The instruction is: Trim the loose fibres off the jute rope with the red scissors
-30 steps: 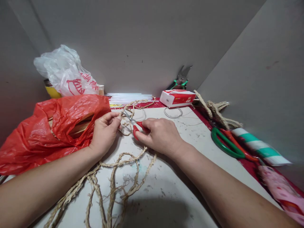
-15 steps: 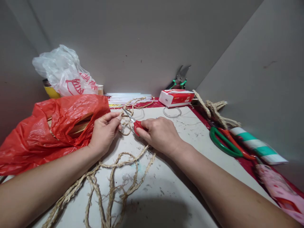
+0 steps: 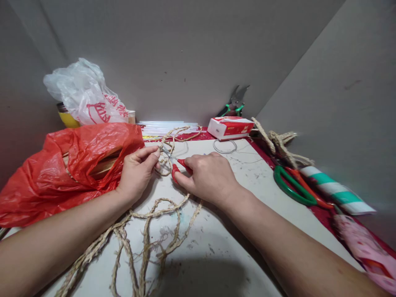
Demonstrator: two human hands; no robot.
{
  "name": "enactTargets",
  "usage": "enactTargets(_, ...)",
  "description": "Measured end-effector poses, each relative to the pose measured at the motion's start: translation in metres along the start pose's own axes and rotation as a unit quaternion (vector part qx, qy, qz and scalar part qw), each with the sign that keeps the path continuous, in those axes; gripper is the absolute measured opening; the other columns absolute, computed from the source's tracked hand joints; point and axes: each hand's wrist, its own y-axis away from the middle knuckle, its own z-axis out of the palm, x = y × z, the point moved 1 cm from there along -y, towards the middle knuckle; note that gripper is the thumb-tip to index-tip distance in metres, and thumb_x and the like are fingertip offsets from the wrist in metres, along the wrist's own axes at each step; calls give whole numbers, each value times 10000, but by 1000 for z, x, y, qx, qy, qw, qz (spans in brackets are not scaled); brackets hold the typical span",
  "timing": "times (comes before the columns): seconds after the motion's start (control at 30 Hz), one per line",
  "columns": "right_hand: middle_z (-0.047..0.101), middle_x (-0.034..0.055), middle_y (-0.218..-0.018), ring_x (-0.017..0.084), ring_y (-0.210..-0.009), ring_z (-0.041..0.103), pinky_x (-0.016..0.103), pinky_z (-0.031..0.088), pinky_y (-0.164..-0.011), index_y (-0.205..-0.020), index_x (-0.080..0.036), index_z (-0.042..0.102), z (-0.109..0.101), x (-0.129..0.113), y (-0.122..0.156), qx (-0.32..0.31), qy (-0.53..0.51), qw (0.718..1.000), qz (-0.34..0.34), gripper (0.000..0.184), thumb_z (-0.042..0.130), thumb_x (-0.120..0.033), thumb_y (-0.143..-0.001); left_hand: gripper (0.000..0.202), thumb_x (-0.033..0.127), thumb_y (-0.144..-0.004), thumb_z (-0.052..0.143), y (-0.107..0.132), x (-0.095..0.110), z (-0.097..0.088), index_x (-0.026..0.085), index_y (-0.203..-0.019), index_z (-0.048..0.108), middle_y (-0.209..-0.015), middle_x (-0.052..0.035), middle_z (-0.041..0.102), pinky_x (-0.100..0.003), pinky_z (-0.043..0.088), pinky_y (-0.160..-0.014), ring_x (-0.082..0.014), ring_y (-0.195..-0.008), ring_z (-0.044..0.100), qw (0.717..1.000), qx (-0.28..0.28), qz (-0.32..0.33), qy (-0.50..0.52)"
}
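Between thumb and fingers, my left hand pinches a braided straw cord near the middle of the table. Red-handled scissors are in my right hand, thumb and fingers in the loops. Their handles are spread and the blades parted, with the tips at the cord just beside my left fingertips. More of the braided cord lies in loose loops on the table in front of me, some passing under my left forearm.
A red plastic bag with wooden pieces lies left, a whitish bag behind it. At the back are clear sticks, a tissue pack, a wire ring and pruning shears. Green-and-orange-handled scissors lie right.
The scissors have gone from nearly closed to opened, their handles spreading apart in my right hand. My left hand keeps its pinch on the cord, nearly in place.
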Motion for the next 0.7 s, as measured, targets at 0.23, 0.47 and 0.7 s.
enactTargets(0.23, 702, 32, -651, 143, -556, 548, 288, 223, -549, -709, -220, 707, -2, -1, -2, -51, -44, 998, 13, 375, 431, -410, -878, 278, 295, -700, 731, 0, 1, 1, 157, -942, 724, -517, 41, 569, -169, 348, -427, -41, -412, 398, 1000, 4, -4, 5)
enactTargets(0.47, 691, 28, -646, 141, -558, 543, 286, 208, -543, -669, -214, 688, 1, 1, -1, -14, -44, 999, 25, 364, 459, -435, -847, 276, 300, -718, 714, 2, 2, 2, 174, -964, 720, -530, 39, 569, -158, 353, -431, -41, -424, 414, 1000, 0, 3, -10)
enactTargets(0.7, 690, 42, -624, 156, -563, 556, 295, 199, -544, -697, -207, 701, -2, -1, -2, -23, -18, 999, 28, 378, 465, -472, -825, 257, 301, -720, 709, 2, 0, 0, 175, -943, 728, -545, 30, 579, -157, 338, -423, -51, -445, 440, 999, 11, 3, -36)
